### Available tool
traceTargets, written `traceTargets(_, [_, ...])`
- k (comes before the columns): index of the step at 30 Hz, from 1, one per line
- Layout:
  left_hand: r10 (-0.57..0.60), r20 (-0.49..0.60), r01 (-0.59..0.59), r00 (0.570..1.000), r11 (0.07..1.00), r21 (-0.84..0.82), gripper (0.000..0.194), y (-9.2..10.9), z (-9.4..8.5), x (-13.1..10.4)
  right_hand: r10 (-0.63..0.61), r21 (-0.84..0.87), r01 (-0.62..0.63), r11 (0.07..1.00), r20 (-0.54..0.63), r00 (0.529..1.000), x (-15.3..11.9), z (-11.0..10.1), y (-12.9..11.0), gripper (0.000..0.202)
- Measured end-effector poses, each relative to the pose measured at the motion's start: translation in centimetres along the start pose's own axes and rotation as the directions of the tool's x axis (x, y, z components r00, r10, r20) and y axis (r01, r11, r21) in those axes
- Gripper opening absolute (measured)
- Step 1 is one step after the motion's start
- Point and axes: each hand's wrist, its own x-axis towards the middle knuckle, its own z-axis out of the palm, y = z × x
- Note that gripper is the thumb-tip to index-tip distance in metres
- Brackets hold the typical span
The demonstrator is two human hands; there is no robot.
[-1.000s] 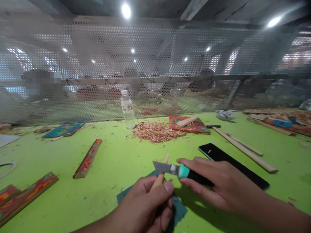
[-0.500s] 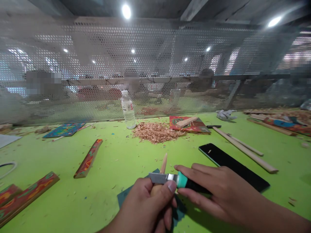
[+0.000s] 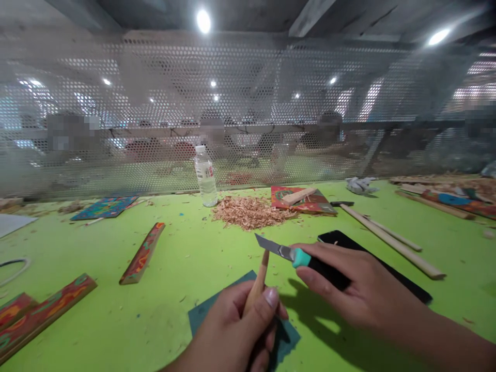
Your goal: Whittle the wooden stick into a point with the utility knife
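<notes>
My left hand [image 3: 248, 323] is closed around a pale wooden stick [image 3: 257, 289], whose pointed end sticks up and away from me. My right hand [image 3: 344, 284] grips a knife [image 3: 320, 266] by its black and turquoise handle. The blade points left, its flat lying by the stick's tip; whether they touch cannot be made out. Beneath my left hand a dark green sheet [image 3: 207, 310] lies on the green table [image 3: 163, 320]. A black phone [image 3: 403, 276] lies partly behind my right hand.
Beyond the hands stand a wood shavings pile [image 3: 251, 213] and a water bottle [image 3: 206, 178]. Painted strips [image 3: 142, 253] lie left, wooden sticks [image 3: 395, 243] right. A painted board [image 3: 321, 202] sits behind the shavings, before a perforated screen [image 3: 240, 113].
My right hand has moved the knife up and away from my left thumb to the stick's tip. More of the stick shows above my left hand.
</notes>
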Motion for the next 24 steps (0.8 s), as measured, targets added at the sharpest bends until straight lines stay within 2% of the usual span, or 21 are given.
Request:
traceTargets(5, [-0.068, -0.031, 0.059, 0.997, 0.970, -0.235, 0.061, 1.0, 0.3, -0.3, 0.057, 0.075, -0.059, 0.995, 0.028, 0.998, 0.4, -0.2, -0.6, 0.029])
traceTargets(10, [-0.009, -0.017, 0.004, 1.000, 0.970, -0.244, 0.053, 0.9, 0.2, -0.2, 0.042, 0.166, -0.068, 0.984, 0.153, 0.987, 0.4, -0.3, -0.9, 0.028])
traceTargets(14, [-0.016, 0.038, 0.027, 0.999, 0.954, -0.298, 0.053, 0.4, 0.2, -0.2, 0.068, 0.184, -0.106, 0.977, 0.201, 0.977, 0.5, -0.3, -0.7, 0.031])
traceTargets(20, [0.037, 0.086, -0.014, 0.996, 0.966, -0.258, 0.051, -0.7, -0.1, 0.2, 0.068, 0.228, -0.142, 0.963, 0.302, 0.951, 0.4, -0.7, -0.8, 0.033])
traceTargets(24, [0.036, 0.074, -0.021, 0.997, 0.980, -0.200, 0.053, -0.8, -0.3, 0.1, 0.063, 0.225, -0.128, 0.966, 0.278, 0.959, 0.5, -0.7, -0.9, 0.036])
